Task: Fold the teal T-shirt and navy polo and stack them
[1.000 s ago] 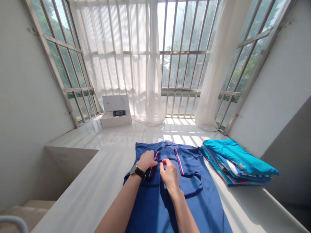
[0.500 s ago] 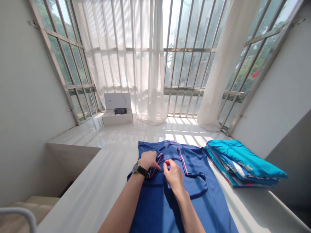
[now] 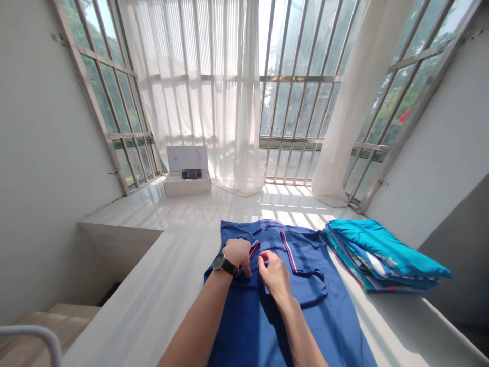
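A blue shirt (image 3: 244, 321) lies spread on the white surface, its sleeves folded inward and edged with red, white and blue striped trim. My left hand (image 3: 237, 253), with a black-strapped watch on the wrist, is closed on the shirt's left sleeve by the striped trim. Its fingertips point down and are partly hidden. Close by on the right, my right hand (image 3: 275, 271) hovers at or just over the middle of the shirt. Its thumb and forefinger are pinched together, and I cannot make out what is between them. The right sleeve (image 3: 305, 252) lies flat beyond it.
A stack of folded clothes (image 3: 385, 257), turquoise on top, sits right of the shirt. At the back left is an open white box (image 3: 187, 186) with a dark item inside. Curtains (image 3: 237, 102) hang before barred windows. The surface drops off at left.
My left hand has turned slightly, its fingers now pointing more downward by the sleeve trim. My right hand stays almost in place. The whole view has shifted a little.
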Available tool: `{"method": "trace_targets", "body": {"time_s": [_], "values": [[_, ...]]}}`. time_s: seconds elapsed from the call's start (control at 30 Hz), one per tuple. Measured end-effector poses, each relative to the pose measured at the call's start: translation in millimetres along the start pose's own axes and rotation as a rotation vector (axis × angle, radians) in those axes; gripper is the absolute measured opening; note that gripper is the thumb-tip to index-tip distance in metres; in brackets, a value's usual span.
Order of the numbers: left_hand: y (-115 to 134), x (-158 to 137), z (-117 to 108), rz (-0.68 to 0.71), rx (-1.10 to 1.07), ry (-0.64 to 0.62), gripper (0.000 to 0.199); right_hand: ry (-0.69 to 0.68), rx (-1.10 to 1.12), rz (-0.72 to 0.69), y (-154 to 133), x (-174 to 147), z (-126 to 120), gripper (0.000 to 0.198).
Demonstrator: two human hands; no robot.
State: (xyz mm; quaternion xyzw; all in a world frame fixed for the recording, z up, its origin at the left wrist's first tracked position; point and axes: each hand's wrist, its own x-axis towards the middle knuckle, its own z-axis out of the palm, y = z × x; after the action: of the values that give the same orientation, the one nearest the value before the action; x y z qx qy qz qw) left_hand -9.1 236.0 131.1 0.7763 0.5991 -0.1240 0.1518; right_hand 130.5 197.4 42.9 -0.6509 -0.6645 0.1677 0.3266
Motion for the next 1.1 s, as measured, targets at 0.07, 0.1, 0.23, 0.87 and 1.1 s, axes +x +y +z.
{"method": "trace_targets", "body": {"time_s": [0.07,0.1,0.23,0.87,1.1], "values": [[0.3,-0.6,0.5,0.004,0.03,-0.007,0.071,-0.005,-0.004,0.001,-0.6,-0.2,-0.5,0.021],[0.6,-0.1,1.9,0.0,0.041,-0.002,0.069,-0.01,-0.007,0.0,-0.8,-0.2,-0.8,0.021],[1.8,3.0,8.6,-0.016,0.032,0.064,0.049,-0.027,-0.012,-0.001,-1.1,0.4,-1.8,0.021],[-29.1,24.6,10.6,0.024,-0.358,0.291,0.048,-0.021,-0.016,-0.032,-0.1,0.8,0.1,0.022],[-24.6,33.1,30.7,0.133,-0.545,0.101,0.065,-0.041,-0.014,-0.039,-0.2,0.9,1.2,0.021]]}}
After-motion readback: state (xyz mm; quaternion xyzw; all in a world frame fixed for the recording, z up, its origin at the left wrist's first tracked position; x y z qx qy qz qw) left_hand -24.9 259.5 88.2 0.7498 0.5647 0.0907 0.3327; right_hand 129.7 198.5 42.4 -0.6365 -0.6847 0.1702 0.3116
